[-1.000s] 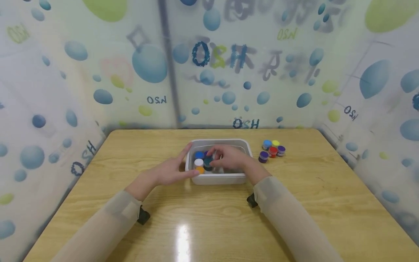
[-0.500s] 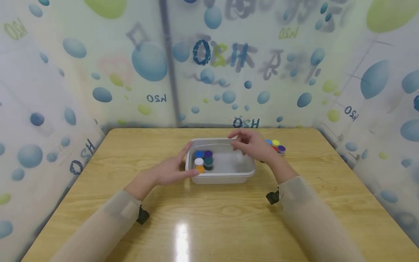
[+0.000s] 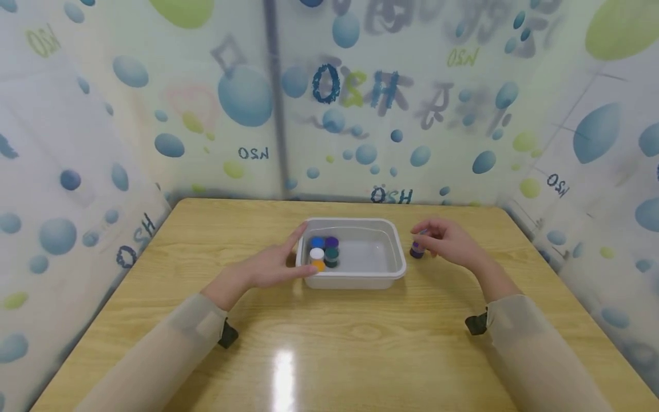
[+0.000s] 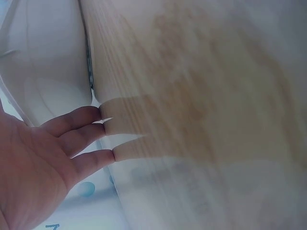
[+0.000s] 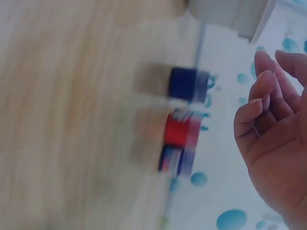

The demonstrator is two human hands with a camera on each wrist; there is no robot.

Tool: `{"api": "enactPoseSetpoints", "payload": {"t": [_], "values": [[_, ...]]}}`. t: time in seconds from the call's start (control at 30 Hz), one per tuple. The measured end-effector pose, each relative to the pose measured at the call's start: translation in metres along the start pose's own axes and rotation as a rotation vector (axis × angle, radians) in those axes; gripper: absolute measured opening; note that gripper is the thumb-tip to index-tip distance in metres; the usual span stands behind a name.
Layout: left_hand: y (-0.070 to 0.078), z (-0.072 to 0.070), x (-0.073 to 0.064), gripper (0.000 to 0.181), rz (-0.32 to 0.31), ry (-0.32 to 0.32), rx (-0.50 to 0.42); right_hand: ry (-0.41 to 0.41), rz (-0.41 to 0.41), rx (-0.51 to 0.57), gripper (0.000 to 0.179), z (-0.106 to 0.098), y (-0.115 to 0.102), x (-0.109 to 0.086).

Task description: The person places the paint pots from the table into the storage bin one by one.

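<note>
Head view: wood-grain table [image 3: 355,343] walled by printed sheeting [image 3: 304,137].
Tabletop glossy, white glare toward the near edge; sheeting patterned with blue and green drops, reversed H2O lettering. White tub [image 3: 355,282] mid-table, five capped jars [image 3: 332,252] in its left end. Left hand [image 3: 266,268] spread, thumb at tub's rim; right hand [image 3: 449,241] fingers loosely bent, pinching nothing, near more jars [image 5: 182,131] right of tub.
</note>
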State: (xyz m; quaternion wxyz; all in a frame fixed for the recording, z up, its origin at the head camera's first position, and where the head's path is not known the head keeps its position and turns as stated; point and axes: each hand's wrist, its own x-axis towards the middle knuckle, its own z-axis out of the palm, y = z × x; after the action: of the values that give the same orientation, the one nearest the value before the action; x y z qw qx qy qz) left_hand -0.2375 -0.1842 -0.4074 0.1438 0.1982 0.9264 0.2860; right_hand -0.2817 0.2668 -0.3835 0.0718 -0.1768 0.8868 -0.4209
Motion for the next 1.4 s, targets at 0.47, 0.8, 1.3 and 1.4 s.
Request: {"api": "enactPoseSetpoints", "payload": {"t": [0.47,0.8,1.3,1.4], "values": [[0.001,-0.002,0.000,0.119,-0.004,-0.001,0.010,-0.043,0.105,-0.102,0.033,-0.017,0.029,-0.014],[0.000,-0.002,-0.001,0.118,0.002,-0.003,0.014,-0.147,0.131,-0.087,0.053,-0.006,0.030,-0.003],[0.001,-0.002,-0.001,0.119,-0.001,-0.011,0.018,-0.155,0.159,-0.173,0.048,-0.001,0.031,0.003],[0.001,-0.002,-0.002,0.118,-0.005,-0.013,0.022,-0.129,0.145,-0.165,0.048,-0.002,0.029,0.000]]}}
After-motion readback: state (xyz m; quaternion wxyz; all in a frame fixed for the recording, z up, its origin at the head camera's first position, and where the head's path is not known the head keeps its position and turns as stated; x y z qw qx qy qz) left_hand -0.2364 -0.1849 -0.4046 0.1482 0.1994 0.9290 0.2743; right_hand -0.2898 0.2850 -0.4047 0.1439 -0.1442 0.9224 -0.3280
